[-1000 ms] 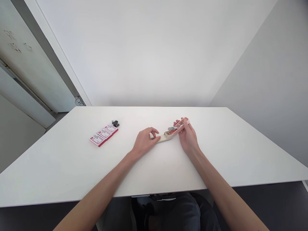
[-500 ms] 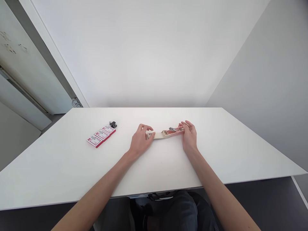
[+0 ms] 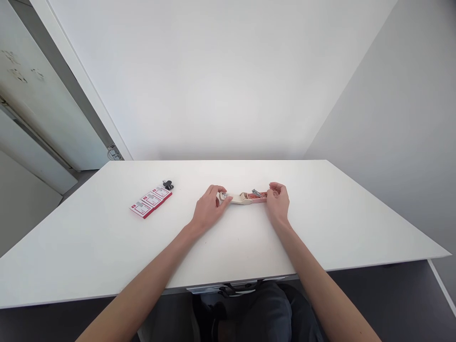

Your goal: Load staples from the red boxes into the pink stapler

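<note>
Centrally, we see a stapler lying opened out flat on a white tabletop, its cream half and pink half stretched in one line. Our left hand closes its fingers and thumb around the cream end. Our right hand pinches the pink end, with the fingers curled in close. Both hands hold the stapler, and neither is spread wide. A small metal part shows near the hinge, on the pink side. It is too small for us to make out more.

Well to the left of the stapler lies a row of red and white staple boxes. A small black clip-like item touches the end of the row farthest from us.

We judge the stapler to be light and stiff, with a smooth plastic shell that could slip under a loose pinch. The hinge lets the two halves swing, so holding one half in each hand, as now, looks like the steady grip. The metal channel may have sharp edges, so the plastic sides seem the safer place to hold.
</note>
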Motion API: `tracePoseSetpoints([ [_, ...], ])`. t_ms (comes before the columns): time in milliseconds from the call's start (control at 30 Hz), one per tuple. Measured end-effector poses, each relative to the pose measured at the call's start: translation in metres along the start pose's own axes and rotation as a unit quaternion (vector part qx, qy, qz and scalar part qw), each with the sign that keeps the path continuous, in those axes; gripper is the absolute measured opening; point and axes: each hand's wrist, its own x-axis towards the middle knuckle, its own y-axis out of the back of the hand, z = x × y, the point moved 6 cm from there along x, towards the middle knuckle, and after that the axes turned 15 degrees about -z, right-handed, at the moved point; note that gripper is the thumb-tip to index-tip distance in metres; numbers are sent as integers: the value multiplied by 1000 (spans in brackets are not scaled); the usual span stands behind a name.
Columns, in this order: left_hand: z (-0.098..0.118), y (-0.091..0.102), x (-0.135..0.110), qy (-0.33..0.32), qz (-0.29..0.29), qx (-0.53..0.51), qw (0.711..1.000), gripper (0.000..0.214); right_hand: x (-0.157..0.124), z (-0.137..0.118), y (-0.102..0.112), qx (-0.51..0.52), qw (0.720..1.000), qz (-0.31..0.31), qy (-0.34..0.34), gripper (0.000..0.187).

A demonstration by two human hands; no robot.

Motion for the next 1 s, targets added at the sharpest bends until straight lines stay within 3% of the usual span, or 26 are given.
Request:
tracePoseSetpoints([
  [200,1,0,-1,-6,3,2,1000,33,3,2,-3,-36,999,-21,15,37],
  [400,-6,16,-18,1,81,75,994,53,3,4,2,18,1000,-12,11,36],
  [567,-44,67,-53,67,176,252,949,61,-4,2,6,44,999,-6,6,43],
  [700,-77,116,-85,148,232,317,908,64,-15,2,7,54,998,1,9,50],
  [800,-93,134,-97,212,216,302,904,75,-26,4,10,59,998,-6,14,55],
  [1000,-98,134,-92,257,156,259,918,80,-52,4,19,56,998,-25,20,67],
])
